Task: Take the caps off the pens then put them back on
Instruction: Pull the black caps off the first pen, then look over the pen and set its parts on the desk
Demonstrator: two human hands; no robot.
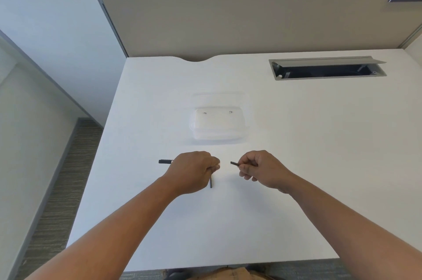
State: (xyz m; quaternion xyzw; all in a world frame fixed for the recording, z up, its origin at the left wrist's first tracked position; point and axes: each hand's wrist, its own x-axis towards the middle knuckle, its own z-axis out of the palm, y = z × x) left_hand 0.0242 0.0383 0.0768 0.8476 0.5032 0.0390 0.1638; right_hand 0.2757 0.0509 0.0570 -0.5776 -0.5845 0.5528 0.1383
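Left hand (194, 171) grips a half-hidden pen (165, 161); right hand (260, 169) pinches its cap (234, 163).

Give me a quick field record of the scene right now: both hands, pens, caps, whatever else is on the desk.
left hand: grips a pen, its dark end sticking out left
right hand: pinches a small dark piece, probably a cap
gap: hands apart, pieces not joined
second pen: lies on the desk, partly under the left hand
clear plastic container: beyond the hands
cable hatch: open, far right
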